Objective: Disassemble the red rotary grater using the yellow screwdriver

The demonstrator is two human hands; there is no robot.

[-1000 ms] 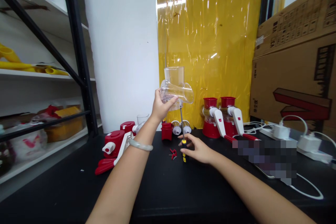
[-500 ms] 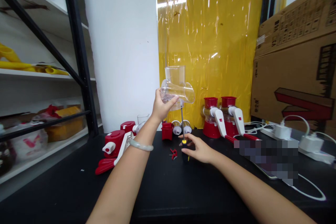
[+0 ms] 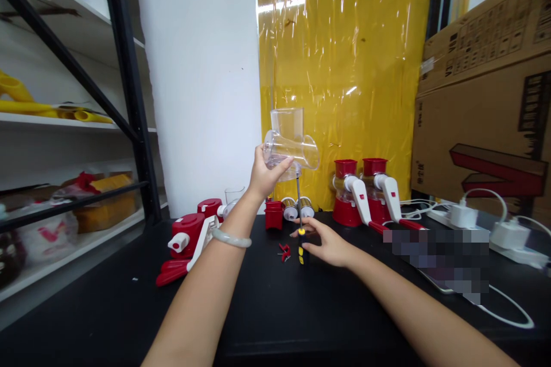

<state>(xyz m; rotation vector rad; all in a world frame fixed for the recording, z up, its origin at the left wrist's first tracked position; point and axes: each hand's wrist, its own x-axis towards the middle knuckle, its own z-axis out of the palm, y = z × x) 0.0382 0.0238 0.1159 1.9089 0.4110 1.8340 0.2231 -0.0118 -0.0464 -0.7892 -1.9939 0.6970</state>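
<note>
My left hand (image 3: 267,175) is closed around a clear plastic grater housing (image 3: 293,146), held up above the table with its square chute on top. From below, a screwdriver (image 3: 301,243) points upward, its shaft tip meeting the underside of the housing. The fingers of my right hand (image 3: 325,242) grip its black and yellow handle from the right side. Small red parts (image 3: 284,252) lie on the table just left of the handle. Behind them stand a red square part (image 3: 274,215) and two grating drums (image 3: 305,207) with white ends.
Two assembled red and white rotary graters (image 3: 348,206) stand at the back right. Red bases (image 3: 187,235) and a crank (image 3: 200,249) lie left of my left forearm. White chargers (image 3: 510,236), cables and a blurred-out flat device (image 3: 443,269) occupy the right. A cardboard box (image 3: 482,109) rises behind.
The screwdriver handle has turned, so more of its yellow marking shows. My right fingers have shifted slightly around it. The left hand and housing have stayed put.
</note>
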